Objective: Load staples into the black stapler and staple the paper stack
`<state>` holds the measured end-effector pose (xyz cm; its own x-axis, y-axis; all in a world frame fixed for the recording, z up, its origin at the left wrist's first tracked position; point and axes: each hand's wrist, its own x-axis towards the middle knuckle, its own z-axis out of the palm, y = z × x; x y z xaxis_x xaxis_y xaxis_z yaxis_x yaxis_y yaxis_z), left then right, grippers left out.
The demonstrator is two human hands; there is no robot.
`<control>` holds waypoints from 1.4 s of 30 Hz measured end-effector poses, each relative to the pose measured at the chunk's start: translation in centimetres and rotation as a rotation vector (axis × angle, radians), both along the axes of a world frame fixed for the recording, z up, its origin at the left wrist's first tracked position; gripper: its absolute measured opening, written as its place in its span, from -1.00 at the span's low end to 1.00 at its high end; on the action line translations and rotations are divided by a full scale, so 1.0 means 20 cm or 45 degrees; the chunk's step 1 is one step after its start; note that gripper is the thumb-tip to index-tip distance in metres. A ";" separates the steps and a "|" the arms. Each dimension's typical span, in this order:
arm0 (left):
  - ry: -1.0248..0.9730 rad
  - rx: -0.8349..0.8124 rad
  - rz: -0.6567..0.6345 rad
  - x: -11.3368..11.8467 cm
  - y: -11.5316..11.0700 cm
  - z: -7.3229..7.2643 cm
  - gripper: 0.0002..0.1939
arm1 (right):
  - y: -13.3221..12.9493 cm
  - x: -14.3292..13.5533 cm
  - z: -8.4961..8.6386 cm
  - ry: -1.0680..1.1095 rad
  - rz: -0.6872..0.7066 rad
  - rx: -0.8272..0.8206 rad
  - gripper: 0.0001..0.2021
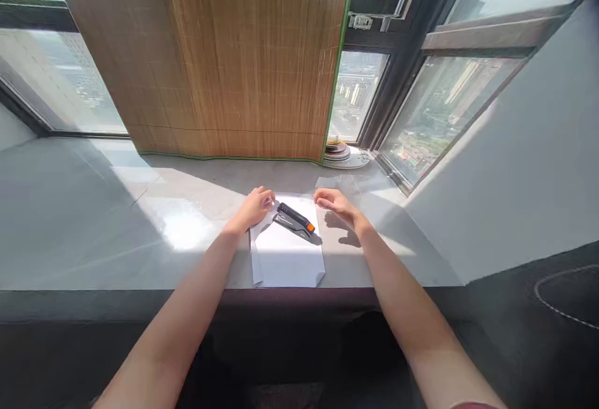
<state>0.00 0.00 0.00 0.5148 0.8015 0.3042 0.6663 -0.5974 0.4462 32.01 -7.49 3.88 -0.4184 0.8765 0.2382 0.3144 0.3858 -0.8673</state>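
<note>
A black and grey stapler with an orange end lies slantwise on white paper, whose lower corners are bent. At the paper's upper left edge, beside the stapler, my left hand has its fingers curled together. Whatever small thing may be between its fingertips is too small to make out. My right hand hovers by the paper's upper right corner, fingers loosely bent, thumb a little apart. Its shadow falls on the ledge below, and no object shows in it.
The pale stone ledge ends at a front edge close to me. Behind the paper hangs a brown bamboo blind. A stack of plates stands by the window corner. Dark-framed windows and a white wall rise to the right.
</note>
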 end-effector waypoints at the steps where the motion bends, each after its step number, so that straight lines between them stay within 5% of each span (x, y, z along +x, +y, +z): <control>1: 0.007 0.006 0.009 0.00 -0.01 0.00 -0.78 | -0.01 -0.05 0.00 -0.059 0.070 -0.006 -0.45; 6: 0.051 0.044 0.032 0.02 -0.02 0.00 -0.78 | -0.06 -0.21 0.01 -0.387 0.259 0.057 -0.41; 13: 0.091 0.117 0.010 0.01 -0.02 -0.01 -0.79 | -0.07 -0.21 -0.01 -0.471 0.121 0.359 -0.83; 24: 0.035 0.065 0.025 0.01 -0.03 0.01 -0.76 | -0.01 -0.19 -0.09 -0.420 0.011 0.575 -0.72; 29: -0.025 0.009 0.033 0.00 -0.02 0.01 -0.77 | -0.01 -0.18 -0.05 -0.266 0.017 0.482 -0.68; 35: -0.250 -0.177 -0.007 -0.03 0.02 0.01 -0.84 | -0.05 -0.08 -0.01 0.109 -0.260 0.313 -0.75; 42: -0.314 -0.210 -0.006 -0.04 0.02 0.03 -0.82 | -0.06 -0.10 -0.01 0.063 -0.171 0.172 -0.72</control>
<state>-0.78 0.39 0.54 0.4452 0.8483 0.2866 0.5233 -0.5063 0.6855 30.09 -8.74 3.61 -0.2846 0.8825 0.3745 0.3295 0.4569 -0.8263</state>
